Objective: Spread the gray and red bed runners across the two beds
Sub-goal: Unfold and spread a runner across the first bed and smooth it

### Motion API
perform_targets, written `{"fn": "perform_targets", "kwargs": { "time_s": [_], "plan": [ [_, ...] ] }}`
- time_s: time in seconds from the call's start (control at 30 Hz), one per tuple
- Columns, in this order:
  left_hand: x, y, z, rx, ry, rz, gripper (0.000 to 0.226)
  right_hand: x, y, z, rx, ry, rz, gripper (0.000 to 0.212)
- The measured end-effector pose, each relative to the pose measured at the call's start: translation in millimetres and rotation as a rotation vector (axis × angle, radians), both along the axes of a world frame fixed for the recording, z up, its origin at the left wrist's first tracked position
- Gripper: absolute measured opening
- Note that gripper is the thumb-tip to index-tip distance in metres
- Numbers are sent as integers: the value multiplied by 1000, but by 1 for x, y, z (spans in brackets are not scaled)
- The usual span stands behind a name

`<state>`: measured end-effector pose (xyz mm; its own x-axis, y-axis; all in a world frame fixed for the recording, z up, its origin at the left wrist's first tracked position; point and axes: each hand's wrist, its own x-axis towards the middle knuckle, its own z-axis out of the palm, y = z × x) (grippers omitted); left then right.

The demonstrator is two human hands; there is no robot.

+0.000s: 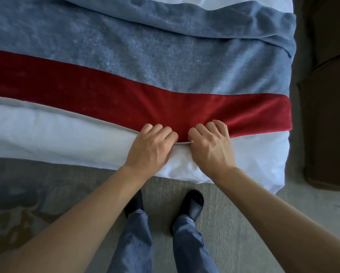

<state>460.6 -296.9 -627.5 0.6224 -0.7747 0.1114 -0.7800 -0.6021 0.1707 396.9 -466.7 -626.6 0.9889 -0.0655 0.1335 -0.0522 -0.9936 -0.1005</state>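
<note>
A red bed runner [125,93] lies as a band across the white bed [47,131], from the left edge of view to the bed's right side. Beyond it lies the wider gray bed runner [125,46], rumpled along its far edge. My left hand [153,146] and my right hand [210,144] sit side by side at the red runner's near hem, fingers curled over the edge and gripping it. A thin gray lining shows under the hem between my hands.
Gray carpet [66,186] lies below the bed's near edge, where my feet in dark slippers stand. A dark brown piece of furniture [326,95] stands close to the bed's right side, leaving a narrow gap.
</note>
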Motion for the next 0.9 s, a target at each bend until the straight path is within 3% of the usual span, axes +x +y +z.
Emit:
{"fn": "perform_targets", "kwargs": {
  "time_s": [0.17, 0.4, 0.5, 0.73, 0.9],
  "plan": [
    [52, 42, 7, 21, 10, -31, 11, 34, 45, 8, 59, 12, 15, 9],
    [143, 160, 15, 139, -30, 30, 15, 109, 148, 11, 68, 46, 9, 10],
    [174, 192, 20, 104, -11, 34, 13, 138, 186, 15, 58, 39, -19, 14],
    [152, 222, 21, 45, 76, -72, 13, 128, 224, 17, 56, 62, -175, 24],
    [181, 255, 21, 32, 93, 55, 16, 152, 254, 23, 87, 99, -122, 20]
  ]
}}
